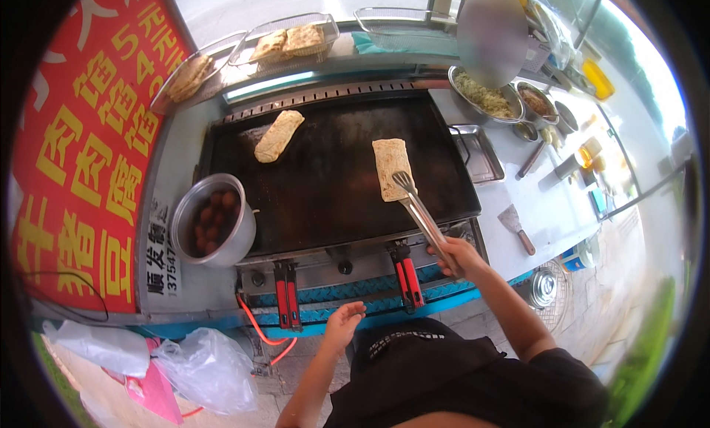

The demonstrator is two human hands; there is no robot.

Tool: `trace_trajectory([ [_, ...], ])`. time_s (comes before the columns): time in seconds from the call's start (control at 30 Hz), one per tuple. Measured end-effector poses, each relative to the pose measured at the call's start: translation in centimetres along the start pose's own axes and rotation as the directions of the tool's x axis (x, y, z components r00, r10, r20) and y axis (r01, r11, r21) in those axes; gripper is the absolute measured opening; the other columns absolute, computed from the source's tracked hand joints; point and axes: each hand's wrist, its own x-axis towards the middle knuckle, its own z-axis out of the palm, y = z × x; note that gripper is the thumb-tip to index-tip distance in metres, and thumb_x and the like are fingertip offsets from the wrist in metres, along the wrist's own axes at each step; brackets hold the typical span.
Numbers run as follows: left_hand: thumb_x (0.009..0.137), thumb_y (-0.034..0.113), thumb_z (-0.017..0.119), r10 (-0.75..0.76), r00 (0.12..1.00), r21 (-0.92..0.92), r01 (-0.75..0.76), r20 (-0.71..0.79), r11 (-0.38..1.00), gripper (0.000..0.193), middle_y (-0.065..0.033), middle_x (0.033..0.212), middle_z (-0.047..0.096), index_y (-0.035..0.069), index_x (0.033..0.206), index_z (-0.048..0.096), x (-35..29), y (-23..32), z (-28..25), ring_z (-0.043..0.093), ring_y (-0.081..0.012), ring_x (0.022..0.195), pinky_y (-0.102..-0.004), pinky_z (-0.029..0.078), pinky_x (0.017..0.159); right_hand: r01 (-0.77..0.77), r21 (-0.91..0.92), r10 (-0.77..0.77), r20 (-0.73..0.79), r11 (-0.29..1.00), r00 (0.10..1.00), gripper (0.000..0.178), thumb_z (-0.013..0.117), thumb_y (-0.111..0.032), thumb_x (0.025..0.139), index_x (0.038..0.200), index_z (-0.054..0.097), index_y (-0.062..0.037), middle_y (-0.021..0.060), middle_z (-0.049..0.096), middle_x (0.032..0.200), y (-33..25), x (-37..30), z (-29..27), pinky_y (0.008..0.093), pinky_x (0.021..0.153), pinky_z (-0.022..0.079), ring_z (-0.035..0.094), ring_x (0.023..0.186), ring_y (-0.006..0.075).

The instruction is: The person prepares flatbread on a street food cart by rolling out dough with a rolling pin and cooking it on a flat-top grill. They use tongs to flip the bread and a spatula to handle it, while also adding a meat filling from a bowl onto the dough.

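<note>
Holding the long metal tongs (425, 219), the right hand (460, 259) has its fingers wrapped around their back end, just off the front right corner of the big black pan (325, 199). The tips touch the near end of a flat bread (390, 156), which lies on the right part of the pan. I can't tell if they pinch it or just rest on top. To do this well, slide one tip under the bread and squeeze softly, so it won't rip. Lift it only a little above the pan. The left hand (345, 326) holds nothing, in front of the pan; it should stay off that metal, which is likely hot. Another bread (279, 137) lies on the pan's back left part, so leave it room.
</note>
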Motion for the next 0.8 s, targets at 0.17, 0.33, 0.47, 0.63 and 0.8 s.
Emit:
trace_trajectory([
  [0.17, 0.087, 0.004, 0.054, -0.116, 0.982, 0.066, 0.108, 0.146, 0.992, 0.031, -0.0104, 0.113, 0.062, 0.001, 0.118, 0.055, 3.5, -0.7, 1.5, 0.059, -0.0187, 0.102, -0.0289, 0.045, 0.088, 0.263, 0.198, -0.239, -0.136, 0.944, 0.961, 0.020, 0.052, -0.016, 0.092, 0.106, 0.054, -0.0028, 0.0048, 0.061, 0.089, -4.0, 15.6, 4.1, 0.0272, 0.047, 0.048, 0.053, 0.061, 0.0118],
  [0.33, 0.091, 0.022, 0.057, -0.356, 0.921, 0.170, 0.330, 0.157, 0.928, 0.046, -0.0062, 0.122, 0.057, 0.008, 0.133, 0.045, 7.0, -3.2, 5.7, 0.058, -0.0185, 0.103, -0.0304, 0.044, 0.084, 0.293, 0.241, -0.250, -0.194, 0.925, 0.948, 0.025, 0.057, -0.011, 0.088, 0.112, 0.055, -0.0027, 0.0056, 0.062, 0.087, -6.4, 17.7, 4.1, 0.0289, 0.042, 0.047, 0.053, 0.055, 0.0133],
  [0.47, 0.092, 0.027, 0.058, -0.412, 0.890, 0.131, 0.392, 0.198, 0.910, 0.046, -0.0041, 0.119, 0.056, 0.011, 0.132, 0.045, 7.9, -4.0, 9.6, 0.059, -0.0196, 0.101, -0.0306, 0.044, 0.082, 0.316, 0.255, -0.290, -0.135, 0.914, 0.947, 0.023, 0.057, -0.013, 0.089, 0.109, 0.058, -0.0032, 0.0058, 0.063, 0.086, -4.3, 11.7, 3.2, 0.0274, 0.041, 0.047, 0.054, 0.055, 0.0116],
  [0.63, 0.090, 0.008, 0.057, -0.361, 0.920, -0.127, 0.381, 0.153, 0.916, 0.024, -0.0054, 0.108, 0.060, 0.010, 0.113, 0.052, 8.0, -5.3, 12.4, 0.062, -0.0251, 0.098, -0.0397, 0.049, 0.079, 0.282, 0.255, -0.289, -0.011, 0.925, 0.957, 0.034, 0.054, -0.013, 0.091, 0.124, 0.054, -0.0039, 0.0029, 0.060, 0.082, 1.4, -3.0, 0.3, 0.0236, 0.045, 0.044, 0.052, 0.058, 0.0083],
  [0.8, 0.086, 0.001, 0.059, -0.293, 0.933, -0.340, 0.350, 0.209, 0.873, 0.032, -0.0087, 0.108, 0.059, 0.006, 0.117, 0.051, 10.3, -8.7, 11.5, 0.062, -0.0282, 0.094, -0.0414, 0.051, 0.082, 0.290, 0.237, -0.283, -0.065, 0.927, 0.957, 0.044, 0.053, -0.011, 0.092, 0.135, 0.044, -0.0041, 0.0038, 0.058, 0.087, 9.5, -17.4, -2.1, 0.0224, 0.047, 0.042, 0.050, 0.059, 0.0077],
])
